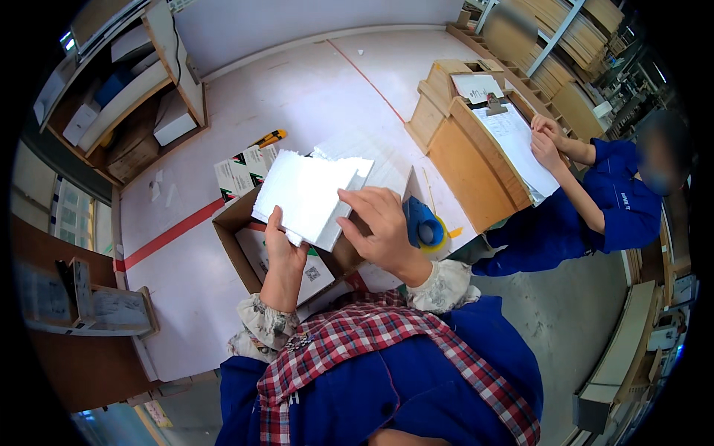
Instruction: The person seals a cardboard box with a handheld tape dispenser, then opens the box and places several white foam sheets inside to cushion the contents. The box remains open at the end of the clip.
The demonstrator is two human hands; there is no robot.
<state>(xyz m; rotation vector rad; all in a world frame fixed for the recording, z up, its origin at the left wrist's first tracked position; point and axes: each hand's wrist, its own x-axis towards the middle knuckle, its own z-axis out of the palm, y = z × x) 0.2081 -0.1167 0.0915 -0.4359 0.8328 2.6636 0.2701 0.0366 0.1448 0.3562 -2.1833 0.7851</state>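
Left hand, centre of the frame: fingers closed on the near edge of a white slab, thumb laid on the upper face. Right hand, just right of it: thumb and forefinger parted and half curled at the slab's right edge; whether they grip it, cannot tell. Slab is held tilted above an open cardboard box, mid-frame; matte, flat-faced, roughly rectangular, its left and far edges ragged like torn material, the right side showing some thickness.

Box: brown, straight-walled; a white printed carton with a square code lies inside. Beyond its far-left side, a white carton with green and red patches; near that, a yellow-and-black utility knife. Right of the hands, a blue tape dispenser, smooth and rounded, beside a yellow ring.

Surface: pale, pinkish white, smooth, crossed by a broad red strip at left and a thin red line toward upper centre. Upper left, a wooden shelf unit with boxes. Right, a sloped wooden stand bearing a clipboard of papers; a co-worker in blue has both hands at it. Lower right, grey floor; upper right, stacked boards
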